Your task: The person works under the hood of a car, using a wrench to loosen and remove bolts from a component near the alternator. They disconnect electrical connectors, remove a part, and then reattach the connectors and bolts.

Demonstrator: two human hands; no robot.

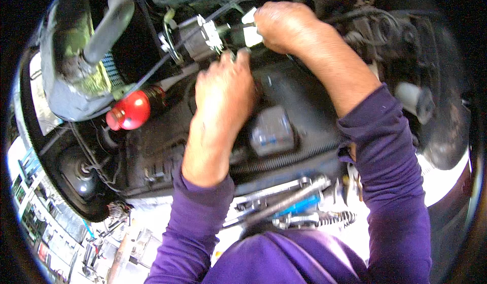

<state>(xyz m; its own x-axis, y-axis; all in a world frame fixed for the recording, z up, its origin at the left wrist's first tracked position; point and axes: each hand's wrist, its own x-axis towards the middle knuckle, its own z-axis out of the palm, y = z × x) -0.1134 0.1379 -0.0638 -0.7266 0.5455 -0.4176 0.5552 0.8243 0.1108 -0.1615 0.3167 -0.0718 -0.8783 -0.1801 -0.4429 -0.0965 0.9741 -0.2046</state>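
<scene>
Both my arms, in purple sleeves, reach over a dark, grimy vehicle compartment. My right hand (285, 27) is closed in a fist, and a bright white flat piece (251, 27) juts from its finger side; its kind is unclear. Lower and to the left, my left hand (224, 87) has its fingers curled against the lower edge of a silvery, round metal unit (200, 38). Whatever those fingertips grip is hidden. A thin dark rod or cable (236, 2) slants past the unit. Both hands are slightly blurred.
A shiny red rounded object (129, 110) lies left of my left hand. Beyond it rises a grey pipe (109, 27). A squarish dark block (273, 130) and ribbed conduit (289, 158) are below my hands. Wrenches (274, 195) and a blue tool (299, 205) lie nearest my body.
</scene>
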